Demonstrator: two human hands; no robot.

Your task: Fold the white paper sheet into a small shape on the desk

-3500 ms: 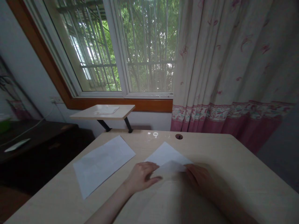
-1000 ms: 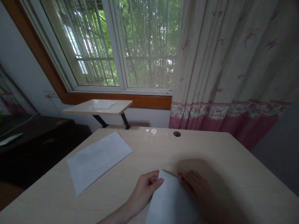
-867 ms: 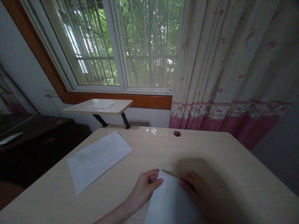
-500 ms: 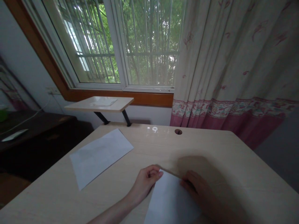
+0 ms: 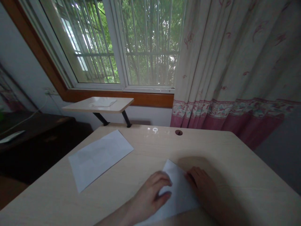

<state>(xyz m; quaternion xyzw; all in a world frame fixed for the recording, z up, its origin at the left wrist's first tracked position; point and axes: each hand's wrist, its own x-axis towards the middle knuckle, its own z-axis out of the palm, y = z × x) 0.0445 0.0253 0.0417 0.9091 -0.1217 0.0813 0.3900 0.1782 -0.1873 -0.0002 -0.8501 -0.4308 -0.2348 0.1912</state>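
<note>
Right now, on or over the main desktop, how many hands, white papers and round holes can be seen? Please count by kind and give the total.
Hands: 2, the left hand and the right hand
White papers: 2, the rectangular paper and the paper at the hands
Round holes: 1, the desktop hole
Total: 5

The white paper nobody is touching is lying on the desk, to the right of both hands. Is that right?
Not quite: the side is wrong. The head view shows the untouched white paper lying on the desk to the left of both the left hand and the right hand.
</note>
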